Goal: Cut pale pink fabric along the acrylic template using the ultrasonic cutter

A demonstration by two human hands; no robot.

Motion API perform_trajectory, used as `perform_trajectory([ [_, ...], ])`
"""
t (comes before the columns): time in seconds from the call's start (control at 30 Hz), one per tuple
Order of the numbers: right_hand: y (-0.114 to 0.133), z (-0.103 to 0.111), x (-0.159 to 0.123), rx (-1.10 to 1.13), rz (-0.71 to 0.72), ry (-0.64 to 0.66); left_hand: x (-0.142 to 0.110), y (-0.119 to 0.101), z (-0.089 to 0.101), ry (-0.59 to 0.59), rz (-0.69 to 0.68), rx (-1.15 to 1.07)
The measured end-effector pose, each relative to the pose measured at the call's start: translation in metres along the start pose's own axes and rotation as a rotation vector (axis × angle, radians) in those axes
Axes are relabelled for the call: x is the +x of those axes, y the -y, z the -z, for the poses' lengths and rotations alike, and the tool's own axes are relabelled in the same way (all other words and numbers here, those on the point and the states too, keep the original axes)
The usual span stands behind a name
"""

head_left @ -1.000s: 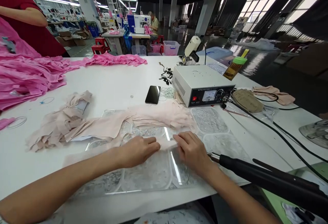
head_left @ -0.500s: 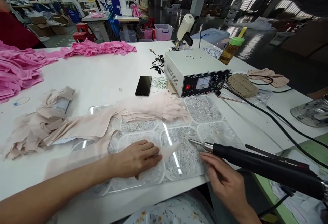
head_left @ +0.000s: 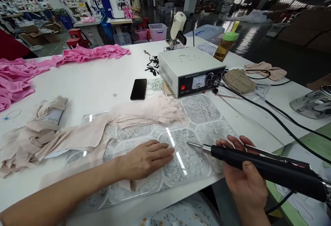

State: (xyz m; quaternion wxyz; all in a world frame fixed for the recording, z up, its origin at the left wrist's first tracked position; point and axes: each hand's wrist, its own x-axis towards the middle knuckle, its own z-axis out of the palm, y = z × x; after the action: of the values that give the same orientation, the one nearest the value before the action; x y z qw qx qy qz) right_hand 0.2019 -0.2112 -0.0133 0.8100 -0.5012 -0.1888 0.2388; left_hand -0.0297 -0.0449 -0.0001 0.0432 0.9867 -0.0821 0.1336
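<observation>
L hand (head_left: 148,160) on clr board (head_left: 184,165), R hand (head_left: 243,186) — around blk tool (head_left: 280,173)

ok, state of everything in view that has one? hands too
Left hand: open, palm down on the clear sheet
Right hand: thumb in front of the black handheld tool, fingers behind; firm grip unclear
Clear sheet: lying flat
Black handheld tool: metal tip pointing left
Beige fabric strips: loosely piled
Pink fabric: crumpled
Smartphone: screen dark
Control box: power unclear
Drink bottle: green lid on
</observation>
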Motion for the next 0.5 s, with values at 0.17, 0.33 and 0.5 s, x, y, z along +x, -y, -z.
perform_trajectory([
  [0.17,-0.005,-0.021,0.011,0.188,0.022,-0.135,-0.002,0.001,-0.011,-0.036,-0.018,-0.015],
  [0.33,-0.002,-0.029,0.022,0.192,0.065,-0.16,-0.003,0.0,-0.015,-0.087,-0.006,-0.046],
  [0.5,0.001,-0.029,0.022,0.192,0.066,-0.077,-0.004,0.001,-0.018,-0.083,-0.015,-0.064],
])
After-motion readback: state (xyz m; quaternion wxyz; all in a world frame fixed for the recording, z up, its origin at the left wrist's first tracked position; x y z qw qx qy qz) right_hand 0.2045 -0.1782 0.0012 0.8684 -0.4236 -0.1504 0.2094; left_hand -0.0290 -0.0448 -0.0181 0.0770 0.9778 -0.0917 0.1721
